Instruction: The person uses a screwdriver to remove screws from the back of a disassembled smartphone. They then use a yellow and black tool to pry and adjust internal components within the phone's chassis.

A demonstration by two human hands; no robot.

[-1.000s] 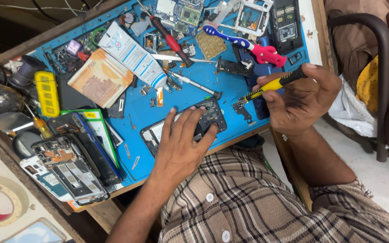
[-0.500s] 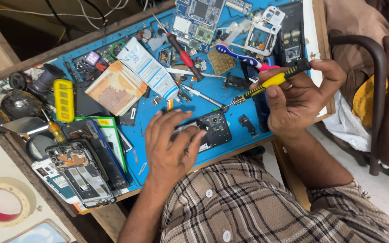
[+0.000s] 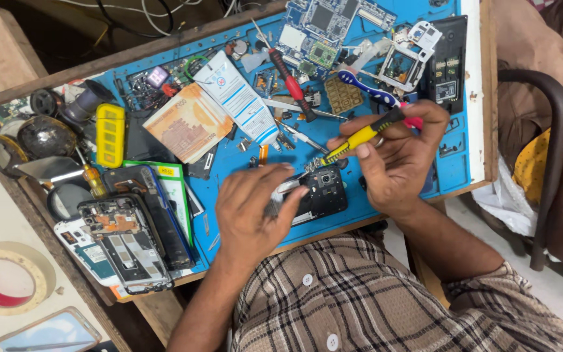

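Lowered screwdriver [image 3: 360, 138] tip onto phone [image 3: 317, 192] | axis slants down-left

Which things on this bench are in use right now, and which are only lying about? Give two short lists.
In use: opened phone under the left hand; yellow-handled screwdriver in the right hand.

Lying about: red-handled screwdriver, blue toothbrush, yellow case, green circuit board, tape roll.

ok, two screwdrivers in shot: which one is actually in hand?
The yellow-and-black screwdriver, held in the right hand with its tip at the opened phone. The red-handled screwdriver lies untouched further up the blue mat.
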